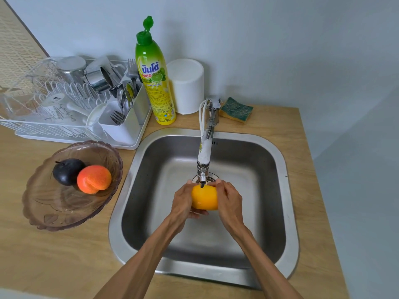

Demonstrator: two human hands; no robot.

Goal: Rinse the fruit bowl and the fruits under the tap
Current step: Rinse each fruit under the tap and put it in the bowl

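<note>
While both hands cup the yellow fruit point(204, 197) under the tap point(204, 160) over the sink point(278, 169), left hand point(182, 201) and right hand point(230, 200) closed around it, the dark fruit point(65, 170) and orange fruit point(94, 179) sit in the fruit bowl point(54, 212) on the counter; by my read, those and the bowl remain.

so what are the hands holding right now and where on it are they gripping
Both hands hold the yellow fruit under the tap: the left hand cups its left side and underside, the right hand its right side.

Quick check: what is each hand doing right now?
Left hand: closed on the round yellow fruit.
Right hand: closed on the same fruit.
</note>
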